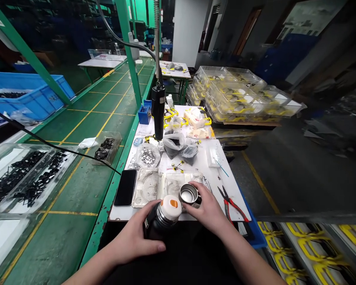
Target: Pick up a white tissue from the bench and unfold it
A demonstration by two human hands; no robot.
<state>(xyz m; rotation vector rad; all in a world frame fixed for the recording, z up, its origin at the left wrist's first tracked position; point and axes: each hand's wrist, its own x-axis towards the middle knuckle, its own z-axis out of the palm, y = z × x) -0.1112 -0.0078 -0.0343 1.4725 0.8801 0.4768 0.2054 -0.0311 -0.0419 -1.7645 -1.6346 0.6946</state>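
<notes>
My left hand is wrapped round a dark thermos flask, held upright in front of the table's near edge. Its white stopper with an orange button is in place on top. In my right hand is the flask's metal-lined cup lid, its open side facing up, with thumb and fingers gripping the sides. The cup is just right of the stopper and a little above it. Behind the cup lies a dirty white moulded tray. Left of this tray a black phone lies flat.
Red-handled pliers lie at the right. An electric screwdriver hangs over the table, behind it plastic bags of small parts. A green conveyor runs along the left. Stacked clear trays stand beyond at the right.
</notes>
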